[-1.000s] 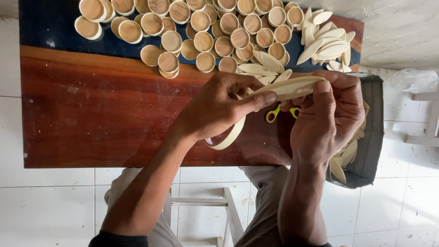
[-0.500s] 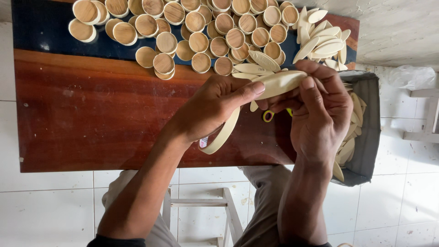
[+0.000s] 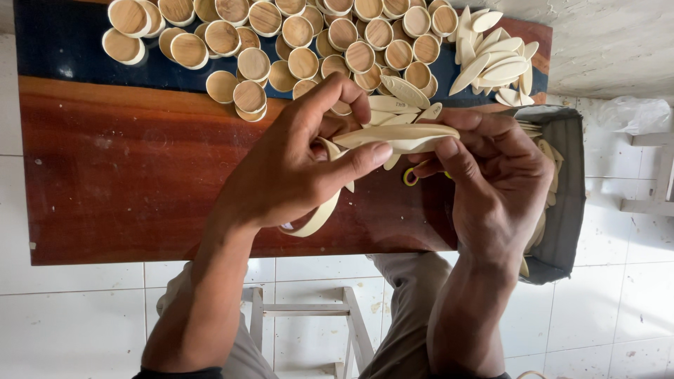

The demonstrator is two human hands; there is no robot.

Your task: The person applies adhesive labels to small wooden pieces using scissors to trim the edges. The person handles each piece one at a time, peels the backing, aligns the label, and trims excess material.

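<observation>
I observe both hands meeting above the middle of the reddish-brown wooden tabletop (image 3: 126, 189). The left hand (image 3: 295, 165) has its fingers curled and its thumb pressed forward, pinching the left end of a bundle of pale leaf-shaped wooden slips (image 3: 400, 135). The right hand (image 3: 498, 186) closes on the right end of the same bundle, fingers wrapped over the top and thumb pushing up from below. The bundle lies roughly level between the two hands, held clear of the tabletop. A curved pale strip (image 3: 319, 214) hangs down under the left hand; I cannot tell which finger holds it. A small yellow ring-shaped piece (image 3: 409, 177) shows just below the bundle, between the two thumbs; what it belongs to is hidden.

On the far side of the tabletop, over a dark blue band, sits a dense spread of small round wooden cups (image 3: 302, 42), most lying with their flat bases up. To the far right of them rests a loose heap of pale leaf-shaped slips (image 3: 495, 60), touching the cups at its left edge. A grey fabric bag (image 3: 565, 189) hangs at the right end of the tabletop, behind the right hand, with more pale slips showing inside. Below, on the white tiled floor (image 3: 70, 316), a white stool frame (image 3: 309, 316) stands between my knees.
</observation>
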